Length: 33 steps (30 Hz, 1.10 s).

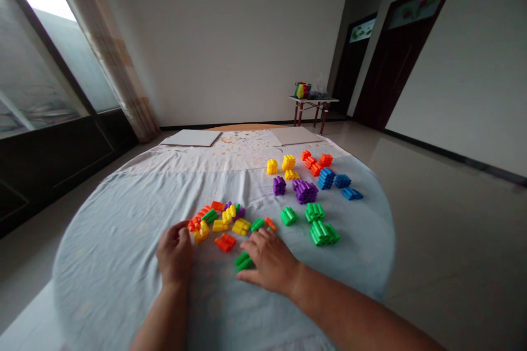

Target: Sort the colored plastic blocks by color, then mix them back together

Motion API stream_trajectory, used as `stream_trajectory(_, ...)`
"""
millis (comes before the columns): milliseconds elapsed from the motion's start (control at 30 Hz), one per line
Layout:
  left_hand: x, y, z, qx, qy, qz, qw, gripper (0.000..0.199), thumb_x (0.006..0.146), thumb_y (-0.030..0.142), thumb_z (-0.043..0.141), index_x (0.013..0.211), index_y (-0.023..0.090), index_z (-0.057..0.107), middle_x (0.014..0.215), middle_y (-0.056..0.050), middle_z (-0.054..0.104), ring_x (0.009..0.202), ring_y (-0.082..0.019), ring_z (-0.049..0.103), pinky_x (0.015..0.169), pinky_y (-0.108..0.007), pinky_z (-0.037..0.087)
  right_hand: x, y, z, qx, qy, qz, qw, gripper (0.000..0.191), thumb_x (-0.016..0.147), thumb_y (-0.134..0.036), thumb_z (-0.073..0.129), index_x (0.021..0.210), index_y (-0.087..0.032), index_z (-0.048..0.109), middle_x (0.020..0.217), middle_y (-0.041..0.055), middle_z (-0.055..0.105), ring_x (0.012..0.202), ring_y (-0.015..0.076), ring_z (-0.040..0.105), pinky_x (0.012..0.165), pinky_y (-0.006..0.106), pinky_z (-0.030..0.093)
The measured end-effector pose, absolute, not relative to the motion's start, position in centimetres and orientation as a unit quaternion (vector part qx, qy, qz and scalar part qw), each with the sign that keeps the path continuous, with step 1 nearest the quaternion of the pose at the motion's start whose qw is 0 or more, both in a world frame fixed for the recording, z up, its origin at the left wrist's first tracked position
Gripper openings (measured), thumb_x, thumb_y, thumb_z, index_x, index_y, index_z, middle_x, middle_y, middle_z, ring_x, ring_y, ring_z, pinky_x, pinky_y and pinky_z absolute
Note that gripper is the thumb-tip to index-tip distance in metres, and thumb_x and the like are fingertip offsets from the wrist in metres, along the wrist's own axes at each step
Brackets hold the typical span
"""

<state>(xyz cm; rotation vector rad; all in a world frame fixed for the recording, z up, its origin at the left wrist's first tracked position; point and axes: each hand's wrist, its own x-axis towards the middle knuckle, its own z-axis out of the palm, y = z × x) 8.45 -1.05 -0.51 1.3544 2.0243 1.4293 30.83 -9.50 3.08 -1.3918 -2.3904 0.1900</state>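
Observation:
My left hand [176, 249] is curled at the left end of a loose mixed pile, its fingertips against an orange block [195, 224]; whether anything is inside the fingers is hidden. A yellow block [201, 232] lies just beside it. My right hand [269, 263] is palm down with thumb and fingers apart around a green block [242, 260], which it partly covers. Just beyond its fingertips are another green block [257, 224] and a small orange block [270, 224]. An orange block [225, 242] lies between the hands, with yellow blocks [241, 226] behind it.
Sorted clusters stand to the right: green blocks [323, 232], purple blocks [305, 191], blue blocks [326, 178], yellow blocks [289, 162] and orange blocks [326, 160]. Two pale boards [192, 137] [297, 135] lie at the far end of the cloth-covered round table [119, 230]. A small side table [313, 100] stands beyond.

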Motion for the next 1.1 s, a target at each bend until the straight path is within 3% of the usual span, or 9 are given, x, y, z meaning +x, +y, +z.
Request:
stream_trajectory(100,8.6,-1.3,-0.2,0.477,0.705,0.498,0.164,0.035,0.07,0.034,0.044,0.091,0.017,0.066,0.085,-0.005,0.064,0.073,-0.018,0.056,0.071,-0.03,0.044,29.9,-9.8,3.0,-0.519,-0.839,0.054,0.155,0.036,0.076,-0.049,0.061,0.089,-0.015,0.063,0.092,0.0125,0.06,0.093,0.0274,0.05,0.083,0.043,0.041)
stream_trajectory(200,8.6,-1.5,0.2,0.474,0.71,0.492,0.173,0.035,0.069,0.033,0.045,0.093,0.016,0.066,0.084,-0.005,0.063,0.072,-0.018,0.055,0.07,-0.03,0.044,29.9,-9.8,3.2,-0.486,-0.857,0.072,0.154,0.031,0.074,-0.039,0.063,0.095,-0.017,0.064,0.095,0.0106,0.061,0.095,0.0271,0.05,0.084,0.043,0.041)
stream_trajectory(367,8.4,-1.6,0.5,0.464,0.727,0.47,0.188,0.037,0.071,0.034,0.047,0.098,0.018,0.065,0.08,-0.003,0.062,0.068,-0.017,0.055,0.063,-0.03,0.042,34.6,-10.5,5.3,-0.431,-0.851,0.141,0.265,0.051,0.073,-0.022,0.06,0.123,-0.021,0.051,0.112,0.0061,0.059,0.106,0.0203,0.05,0.099,0.037,0.033)
stream_trajectory(533,8.7,-1.9,0.9,0.466,0.736,0.454,0.184,0.037,0.074,0.038,0.045,0.1,0.021,0.064,0.074,-0.003,0.06,0.063,-0.017,0.053,0.056,-0.029,0.039,43.5,-12.1,7.6,-0.497,-0.796,0.148,0.311,0.061,0.068,-0.006,0.052,0.127,-0.023,0.048,0.121,0.0064,0.056,0.114,0.0199,0.047,0.102,0.039,0.032)
stream_trajectory(767,8.9,-1.9,1.1,0.465,0.739,0.456,0.172,0.037,0.072,0.037,0.045,0.097,0.02,0.065,0.074,-0.004,0.061,0.066,-0.019,0.054,0.058,-0.031,0.039,51.2,-12.0,5.8,-0.56,-0.764,0.153,0.284,0.062,0.064,-0.005,0.052,0.124,-0.021,0.052,0.119,0.007,0.058,0.113,0.0227,0.049,0.1,0.04,0.036)
stream_trajectory(1100,9.1,-1.9,1.5,0.456,0.751,0.448,0.164,0.038,0.071,0.035,0.045,0.097,0.019,0.066,0.072,-0.003,0.061,0.061,-0.017,0.052,0.054,-0.029,0.038,51.2,-12.0,4.2,-0.561,-0.77,0.193,0.234,0.063,0.062,-0.004,0.053,0.124,-0.019,0.053,0.124,0.0091,0.054,0.116,0.0236,0.047,0.102,0.04,0.035)
